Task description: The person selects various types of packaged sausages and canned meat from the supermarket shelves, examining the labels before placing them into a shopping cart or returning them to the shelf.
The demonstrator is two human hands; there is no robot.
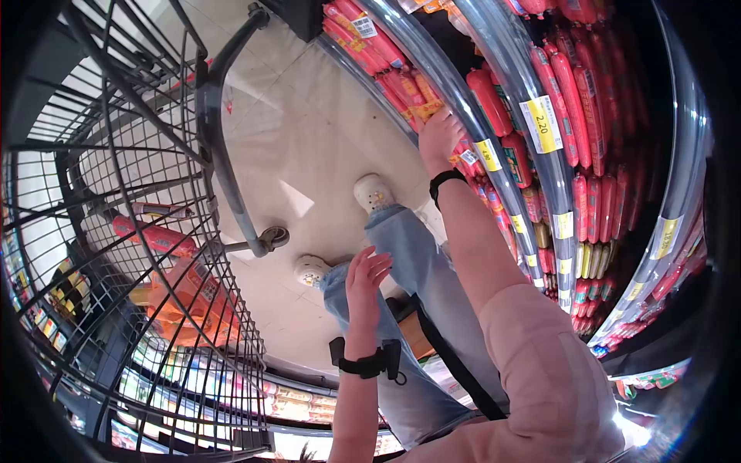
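My right hand (440,140) reaches to the low shelf on the right. Its fingers are curled at the lower end of a red-and-orange sausage pack (425,91) and look closed on it; the fingertips are partly hidden. Similar red sausage packs (363,38) lie around it in the same row. In front of my knees, my left hand (367,276) hangs in the air with its fingers stretched out and nothing in it.
On the left stands a wire shopping cart (108,185) holding a red sausage (158,235) and an orange bag (193,301). Shelves with clear rails and a yellow price tag (542,125) curve along the right. Beneath me is a tiled floor (301,100).
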